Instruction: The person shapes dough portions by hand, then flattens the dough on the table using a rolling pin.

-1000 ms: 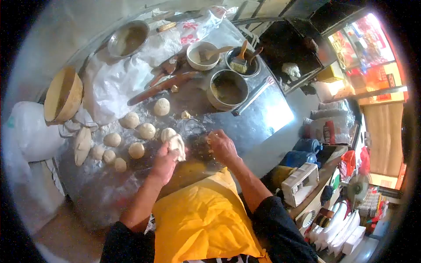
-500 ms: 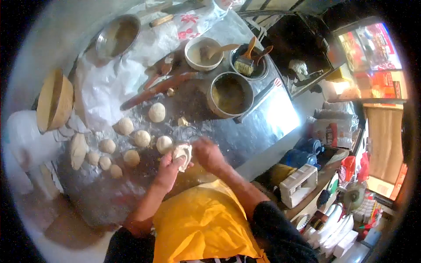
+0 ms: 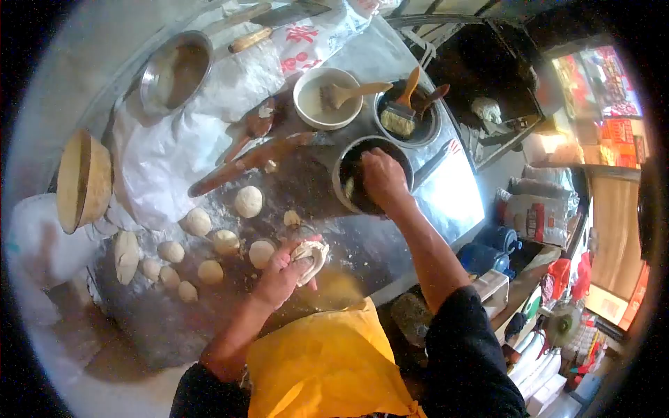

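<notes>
The left hand (image 3: 280, 280) cups a piece of dough (image 3: 315, 260), thumb over it; a level, light hold suits it. At the dough's one o'clock, the right hand (image 3: 383, 180) is in the pot (image 3: 339, 185); I cannot tell whether it pinches anything.

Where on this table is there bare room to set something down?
The table has bare room this side of the dough balls; another patch lies between the wooden rod and the pot under the right hand. Crowded: the far side, with bowl and brush pot.
</notes>
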`<state>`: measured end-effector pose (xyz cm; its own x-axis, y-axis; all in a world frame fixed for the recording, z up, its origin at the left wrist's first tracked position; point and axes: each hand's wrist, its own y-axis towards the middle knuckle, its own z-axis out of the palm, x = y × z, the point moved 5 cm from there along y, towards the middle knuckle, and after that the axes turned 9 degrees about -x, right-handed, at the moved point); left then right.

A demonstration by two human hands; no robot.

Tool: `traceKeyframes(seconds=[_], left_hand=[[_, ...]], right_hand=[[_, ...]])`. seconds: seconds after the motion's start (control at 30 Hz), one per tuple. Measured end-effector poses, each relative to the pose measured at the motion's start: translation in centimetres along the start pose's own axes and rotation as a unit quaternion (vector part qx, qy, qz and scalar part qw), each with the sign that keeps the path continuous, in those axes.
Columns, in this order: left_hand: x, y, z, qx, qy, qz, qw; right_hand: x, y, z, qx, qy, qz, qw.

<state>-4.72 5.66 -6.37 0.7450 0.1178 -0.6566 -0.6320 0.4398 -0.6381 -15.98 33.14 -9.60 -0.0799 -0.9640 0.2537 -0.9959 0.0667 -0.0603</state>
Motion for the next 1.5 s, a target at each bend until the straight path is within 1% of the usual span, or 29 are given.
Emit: traceKeyframes(seconds=[0.1, 0.13, 0.2, 0.3, 0.37, 0.4, 0.43, 0.5, 0.53, 0.57, 0.63, 0.67, 0.77, 0.83, 0.87, 0.9, 0.93, 0.97, 1.0, 1.03, 1.1, 1.17, 1.2, 1.23, 1.3, 1.33, 1.37, 1.43, 1.5], left_hand=[[0.9, 0.3, -0.6, -0.01, -0.009, -0.019, 1.0], [1.3, 0.6, -1.0, -0.031, 0.001, -0.025, 0.999], [1.9, 1.0, -1.7, -0.054, 0.012, -0.03, 0.998], [0.3, 1.8, -1.4, -0.035, 0.034, 0.046, 0.998], [-1.2, 2.2, -0.9, -0.11, -0.028, 0.07, 0.991], [-0.6, 3.2, -1.4, -0.158, -0.057, 0.083, 0.982], [-1.6, 3.2, -0.7, -0.15, -0.099, 0.101, 0.979], [-2.4, 3.7, 0.7, -0.145, -0.172, 0.108, 0.968], [-3.6, 3.0, 2.3, -0.09, -0.167, 0.093, 0.977], [-4.9, 1.6, 3.7, -0.056, -0.082, 0.08, 0.992], [-4.8, -0.1, 4.8, -0.047, -0.076, 0.117, 0.989], [-4.6, -0.9, 4.7, -0.035, -0.039, 0.133, 0.99], [-4.0, -3.1, 4.4, -0.01, 0.03, 0.177, 0.984], [-3.2, -4.7, 4.4, 0.062, -0.024, 0.075, 0.995], [-3.4, -5.9, 4.3, 0.088, 0.017, 0.075, 0.993], [-3.9, -7.3, 3.9, 0.096, 0.022, 0.08, 0.992], [-4.2, -8.3, 3.4, 0.079, 0.045, 0.067, 0.994], [-4.0, -8.9, 3.2, 0.071, 0.069, 0.052, 0.994], [-2.2, -8.3, 2.9, 0.099, 0.09, 0.126, 0.983], [-1.5, -8.3, 2.9, 0.095, 0.087, 0.134, 0.982], [-3.3, -10.5, 4.0, 0.151, -0.042, 0.065, 0.985], [-5.0, -12.0, 4.9, 0.252, -0.082, 0.146, 0.953], [-4.9, -11.7, 4.8, 0.181, -0.06, 0.195, 0.962], [-4.9, -11.4, 4.8, 0.104, -0.033, 0.237, 0.965], [-5.7, -11.4, 3.1, 0.12, 0.193, 0.301, 0.926], [-6.5, -12.2, 3.3, 0.128, 0.2, 0.309, 0.921], [-7.0, -13.2, 3.9, 0.144, 0.299, 0.31, 0.891], [-6.9, -14.2, 4.4, 0.16, 0.401, 0.31, 0.847], [-7.0, -14.0, 5.1, 0.153, 0.204, 0.238, 0.937]], right_hand=[[1.4, 0.0, -3.4, 0.012, 0.02, 0.015, 1.0], [1.7, 0.0, -4.0, -0.044, 0.043, -0.013, 0.998], [1.6, -0.5, -1.6, -0.033, 0.023, -0.023, 0.999], [0.2, -0.4, -0.1, 0.024, -0.019, -0.037, 0.999], [0.6, -1.4, -4.4, -0.095, 0.162, 0.054, 0.981], [1.3, -2.2, -5.4, -0.048, 0.261, 0.122, 0.956], [2.5, -3.7, -6.3, 0.002, 0.354, 0.19, 0.916], [7.3, -7.5, -7.8, 0.029, 0.536, 0.144, 0.831], [9.1, -9.4, -5.8, 0.018, 0.615, 0.145, 0.775], [10.5, -10.7, -5.8, 0.024, 0.549, 0.176, 0.816], [11.2, -12.1, -6.9, -0.046, 0.413, 0.211, 0.885], [11.5, -12.6, -6.9, -0.051, 0.413, 0.206, 0.886], [11.5, -15.5, -5.6, -0.139, 0.43, 0.168, 0.876], [12.5, -17.3, -3.7, -0.034, 0.581, 0.033, 0.812], [12.9, -18.6, -3.6, 0.058, 0.635, 0.025, 0.77], [13.6, -19.1, -5.2, 0.048, 0.633, 0.022, 0.772], [14.7, -19.6, -7.4, 0.026, 0.473, -0.075, 0.877], [15.6, -20.6, -9.5, 0.003, 0.285, -0.156, 0.946], [16.7, -20.7, -11.0, -0.008, 0.231, -0.144, 0.962], [16.6, -20.7, -10.1, -0.06, 0.22, -0.16, 0.96], [16.6, -20.9, -10.7, -0.114, 0.245, -0.226, 0.936], [17.6, -21.4, -12.3, -0.232, 0.173, -0.247, 0.925], [17.8, -21.4, -12.2, -0.278, 0.167, -0.222, 0.92], [18.3, -21.4, -11.8, -0.27, 0.184, -0.19, 0.926], [19.1, -20.8, -10.3, -0.112, 0.284, -0.134, 0.943], [19.3, -21.3, -10.9, -0.145, 0.305, -0.126, 0.933], [19.2, -21.5, -11.2, -0.155, 0.3, -0.128, 0.932], [19.4, -22.3, -11.9, -0.234, 0.227, -0.212, 0.921], [19.3, -22.2, -12.7, -0.261, 0.229, -0.257, 0.902]])
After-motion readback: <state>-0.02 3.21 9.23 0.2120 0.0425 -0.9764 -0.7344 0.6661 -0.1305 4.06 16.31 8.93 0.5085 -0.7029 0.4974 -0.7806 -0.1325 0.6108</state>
